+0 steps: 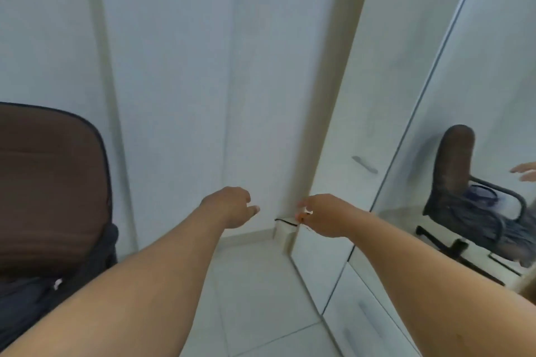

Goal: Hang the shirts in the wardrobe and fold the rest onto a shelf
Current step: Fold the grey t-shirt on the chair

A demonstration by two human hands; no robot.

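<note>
Frame blurred. Left hand (232, 206) fingers loosely curled, holding nothing, in front of white wardrobe door (179, 95). Right hand (322, 216) at door's right edge; fingers hidden, grip on edge unclear. Dark clothes (26, 307) heaped on brown chair (49, 182), cut off at left. Mirror (478, 124) at right reflects chair.

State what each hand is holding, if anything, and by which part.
The left hand holds nothing. The right hand has something small and white at its fingertips; blur hides what it is and whether it is gripped.
</note>
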